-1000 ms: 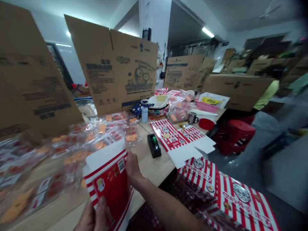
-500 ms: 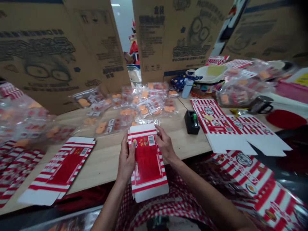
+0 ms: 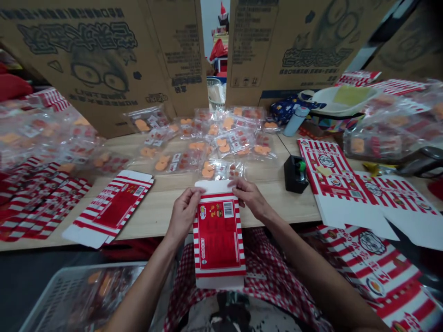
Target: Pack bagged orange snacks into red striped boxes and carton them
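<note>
A red-and-white striped cardboard box [image 3: 218, 237] is held in front of my lap at the table's front edge, its printed panel with the barcode facing up. My left hand [image 3: 187, 207] pinches its upper left corner. At the upper right corner, the fingers of my right hand [image 3: 249, 197] grip the edge by the white end flap [image 3: 214, 186]. Just beyond the flap lies a clear packet [image 3: 221, 170] with orange and red pieces. To the left, a similar striped box [image 3: 114, 207] lies on the table with its white flap sticking out toward me.
Several clear packets [image 3: 228, 138] spread across the back of the table. A black tape dispenser [image 3: 295, 174] stands right of centre, beside flat striped cartons [image 3: 327, 168]. A light blue bottle [image 3: 296, 121] is behind it. Big brown cartons [image 3: 100, 69] wall the back. Lower left holds a plastic basket [image 3: 62, 286].
Both hands have shifted from the box's sides to its top corners by the white flap. The head view has turned, so the table things appear further right.
</note>
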Tool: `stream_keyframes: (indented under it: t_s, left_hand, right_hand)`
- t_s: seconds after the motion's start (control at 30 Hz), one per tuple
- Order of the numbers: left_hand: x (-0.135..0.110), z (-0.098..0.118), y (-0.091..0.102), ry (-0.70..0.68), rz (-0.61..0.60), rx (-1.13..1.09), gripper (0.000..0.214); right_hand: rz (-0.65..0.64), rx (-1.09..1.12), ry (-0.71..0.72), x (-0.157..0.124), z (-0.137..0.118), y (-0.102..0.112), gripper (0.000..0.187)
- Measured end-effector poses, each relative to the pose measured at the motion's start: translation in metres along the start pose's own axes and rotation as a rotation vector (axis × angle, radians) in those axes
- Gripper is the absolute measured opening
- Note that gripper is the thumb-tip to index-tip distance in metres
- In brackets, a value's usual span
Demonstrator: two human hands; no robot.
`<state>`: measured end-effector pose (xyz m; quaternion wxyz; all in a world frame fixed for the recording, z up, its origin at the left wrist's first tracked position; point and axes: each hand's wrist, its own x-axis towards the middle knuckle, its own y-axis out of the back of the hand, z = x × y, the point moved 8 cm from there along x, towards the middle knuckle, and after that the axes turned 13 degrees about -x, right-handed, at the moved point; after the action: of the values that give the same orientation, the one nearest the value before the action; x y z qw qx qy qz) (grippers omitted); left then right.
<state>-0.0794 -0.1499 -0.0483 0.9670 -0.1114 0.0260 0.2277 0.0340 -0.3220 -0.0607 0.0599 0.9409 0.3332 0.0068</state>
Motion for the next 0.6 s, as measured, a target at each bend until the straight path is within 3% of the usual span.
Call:
stream_keyframes:
  t_s: [0.07, 0.1, 0.17, 0.23, 0.3, 0.37, 0.47, 0.6]
  left_hand:
    - [-0.003, 0.006, 0.001, 0.012, 0.028, -0.055, 0.06]
    - [-0.004, 0.008, 0.002, 0.022, 0.03, -0.074, 0.068]
    - [-0.006, 0.012, 0.002, 0.041, -0.015, -0.084, 0.065]
    - [-0.008, 0.015, 0.002, 0.043, -0.097, -0.058, 0.047]
    - [-0.013, 0.017, 0.005, 0.035, -0.155, -0.021, 0.035]
    - [-0.017, 0.017, 0.007, 0.032, -0.186, 0.007, 0.031]
    - [-0.021, 0.017, 0.008, 0.049, -0.141, 0.043, 0.029]
    - [-0.02, 0.025, -0.001, 0.093, -0.081, -0.002, 0.049]
  right_hand:
    - [-0.052, 0.041, -0.004, 0.004, -0.005, -0.005, 0.049]
    - [-0.078, 0.031, 0.002, 0.006, -0.007, -0.007, 0.054]
    - [-0.08, -0.07, 0.055, 0.006, -0.013, -0.008, 0.037]
    - [-0.012, -0.247, 0.191, 0.002, -0.025, -0.002, 0.011]
    - [0.005, -0.417, 0.386, -0.01, -0.041, -0.002, 0.007]
    - [-0.088, -0.535, 0.514, -0.022, -0.049, -0.01, 0.011]
    - [-0.24, -0.516, 0.404, -0.026, -0.044, -0.014, 0.012]
    - [-0.375, -0.186, 0.084, -0.017, -0.036, -0.015, 0.017]
